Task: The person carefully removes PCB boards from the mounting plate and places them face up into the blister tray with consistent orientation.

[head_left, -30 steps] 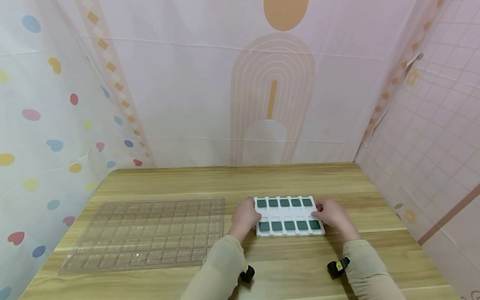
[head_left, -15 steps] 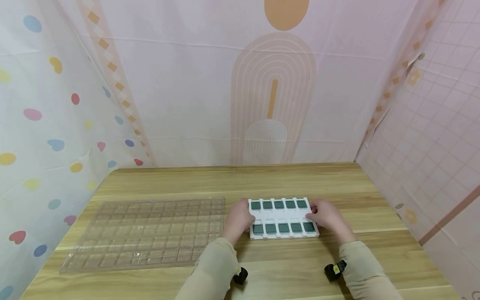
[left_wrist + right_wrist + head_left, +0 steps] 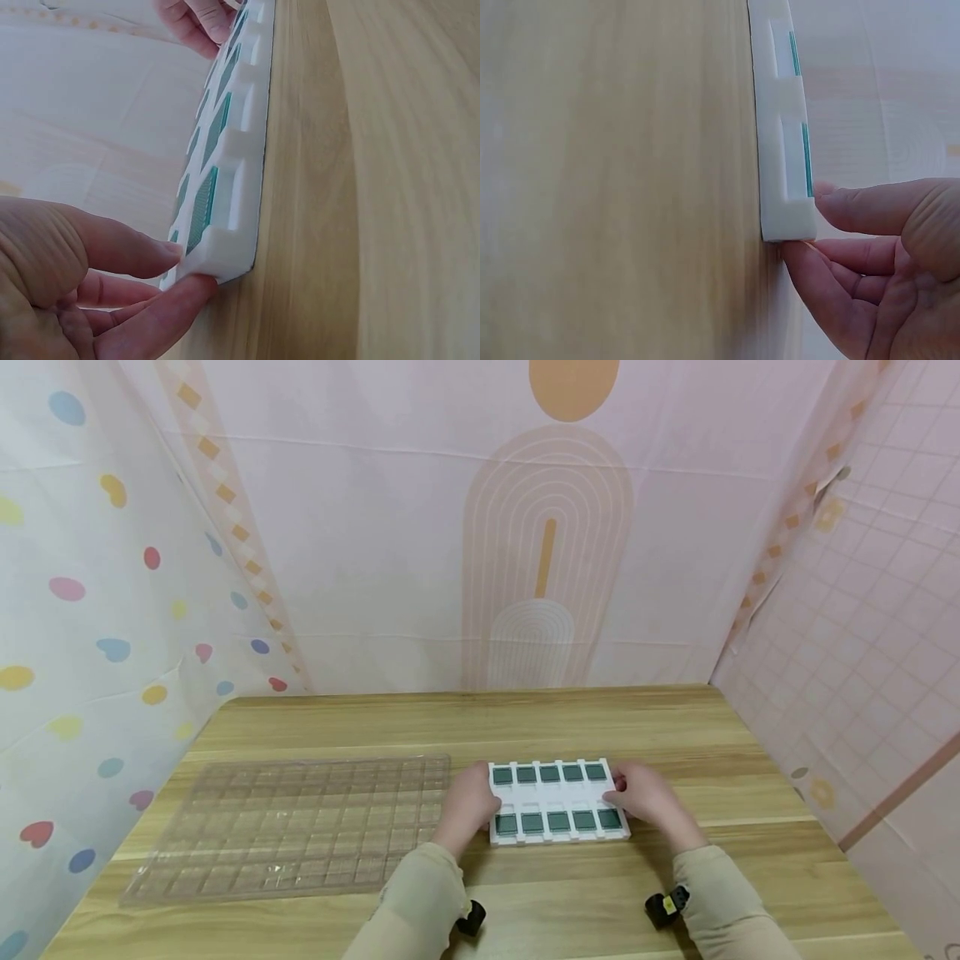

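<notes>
A white foam-like tray [image 3: 555, 795] with green rectangular plates [image 3: 557, 821] in two rows lies level over the right half of the table. My left hand [image 3: 471, 802] grips its left end, thumb on top and fingers at the underside, as the left wrist view shows on the tray's corner [image 3: 225, 251]. At the opposite end my right hand [image 3: 641, 795] pinches the tray between thumb and fingers; in the right wrist view a fingertip sits under the tray's end [image 3: 789, 221]. Whether the tray touches the wood or hovers just above it, I cannot tell.
A large clear plastic tray [image 3: 300, 827] with many square compartments lies on the left part of the wooden table [image 3: 570, 893], just left of my left hand. Patterned curtains [image 3: 375, 568] stand behind the table and at both sides.
Both hands have moved the white tray to the left and slightly toward me, nearer the clear plastic tray. The grip at both ends is unchanged.
</notes>
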`<state>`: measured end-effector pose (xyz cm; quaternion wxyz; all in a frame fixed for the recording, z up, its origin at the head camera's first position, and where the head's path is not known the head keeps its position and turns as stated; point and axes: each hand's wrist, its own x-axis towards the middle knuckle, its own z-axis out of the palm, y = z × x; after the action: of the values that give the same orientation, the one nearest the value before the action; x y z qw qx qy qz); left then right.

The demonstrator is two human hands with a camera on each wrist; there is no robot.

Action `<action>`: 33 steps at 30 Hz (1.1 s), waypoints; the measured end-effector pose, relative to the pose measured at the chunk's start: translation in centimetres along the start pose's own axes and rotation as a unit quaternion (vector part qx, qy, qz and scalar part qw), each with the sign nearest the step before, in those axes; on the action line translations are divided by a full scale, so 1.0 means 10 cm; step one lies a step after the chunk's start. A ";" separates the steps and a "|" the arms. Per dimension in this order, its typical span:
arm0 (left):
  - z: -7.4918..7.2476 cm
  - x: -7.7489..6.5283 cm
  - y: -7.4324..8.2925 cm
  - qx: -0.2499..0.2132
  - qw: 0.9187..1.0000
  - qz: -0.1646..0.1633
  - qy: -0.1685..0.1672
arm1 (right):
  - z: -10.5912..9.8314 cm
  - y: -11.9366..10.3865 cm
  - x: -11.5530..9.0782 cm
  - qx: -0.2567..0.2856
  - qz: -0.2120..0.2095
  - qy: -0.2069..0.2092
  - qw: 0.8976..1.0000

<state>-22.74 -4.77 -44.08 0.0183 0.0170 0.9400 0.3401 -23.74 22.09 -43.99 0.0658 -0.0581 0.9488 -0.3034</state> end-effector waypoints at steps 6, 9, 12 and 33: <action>-0.03 -0.02 -0.03 0.004 1.000 0.006 -0.003 | 0.02 -0.04 -0.01 -0.009 -0.006 -0.007 1.000; -0.05 -0.04 -0.04 0.000 1.000 0.006 -0.004 | 0.03 -0.07 -0.01 -0.009 -0.006 -0.009 1.000; -0.06 -0.06 -0.04 -0.001 1.000 0.005 -0.005 | 0.04 -0.09 -0.02 -0.011 -0.012 -0.010 1.000; -0.15 -0.15 -0.07 0.034 0.999 -0.005 -0.015 | 0.09 -0.20 -0.07 -0.045 -0.036 -0.012 0.998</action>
<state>-21.28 -6.35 -43.30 0.0333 0.0181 0.9508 0.3075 -22.77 20.04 -43.46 0.0632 -0.0989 0.9578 -0.2622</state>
